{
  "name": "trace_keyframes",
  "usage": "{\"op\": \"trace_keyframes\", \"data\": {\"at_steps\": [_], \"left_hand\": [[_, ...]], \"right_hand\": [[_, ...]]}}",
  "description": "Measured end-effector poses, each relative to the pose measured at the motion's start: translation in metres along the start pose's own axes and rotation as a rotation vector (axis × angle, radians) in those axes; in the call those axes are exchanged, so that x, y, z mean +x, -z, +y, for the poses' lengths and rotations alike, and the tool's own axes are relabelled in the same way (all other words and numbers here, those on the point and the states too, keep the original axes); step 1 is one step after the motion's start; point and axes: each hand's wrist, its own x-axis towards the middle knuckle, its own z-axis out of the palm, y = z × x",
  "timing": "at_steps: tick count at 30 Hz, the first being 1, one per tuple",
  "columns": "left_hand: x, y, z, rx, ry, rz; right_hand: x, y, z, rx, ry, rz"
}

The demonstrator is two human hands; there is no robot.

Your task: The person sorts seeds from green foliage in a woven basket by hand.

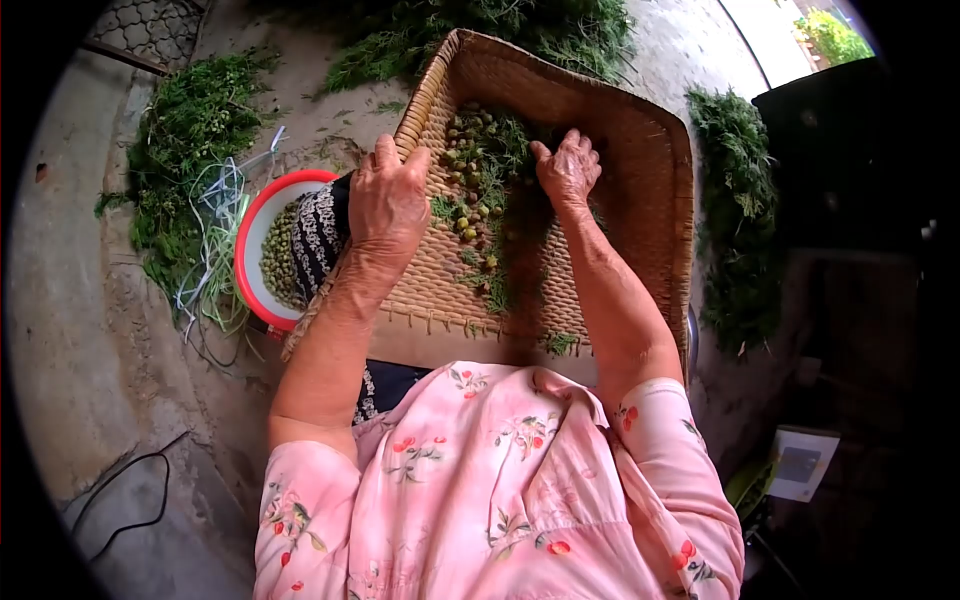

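Observation:
A woven basket tray [600, 90] lies across the lap, its left side close to a red-rimmed bowl. My left hand [388, 200] is closed over the tray's left rim. Inside, small round green and brown fruits [468, 220] are scattered with feathery green sprigs [505, 150]. My right hand [569, 170] rests over the tray's right half, beside the sprigs, fingers apart and curved; whatever lies beneath its palm is hidden. The bowl [245, 240] holds many small green fruits [278, 255] and is partly covered by dark patterned cloth.
Leafy green piles lie on the floor at the left [190, 150], beyond the tray [575, 35] and at the right [735, 190]. Pale plastic strings [222, 200] lie beside the bowl. A black cable [150, 520] is at lower left, a white box [803, 462] at lower right.

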Motion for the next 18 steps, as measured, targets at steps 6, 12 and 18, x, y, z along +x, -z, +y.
{"op": "trace_keyframes", "data": {"at_steps": [6,12,18], "left_hand": [[0.0,-0.002,0.0,0.018,-0.032,0.061],[-0.001,0.001,0.002,0.041,-0.054,0.115],[-0.001,0.005,0.003,-0.026,0.017,0.018]], "right_hand": [[-0.018,0.024,-0.019,0.261,0.458,-0.323],[0.02,0.048,-0.068,0.118,0.505,-0.188],[0.009,0.001,-0.064,0.233,0.641,-0.214]]}}
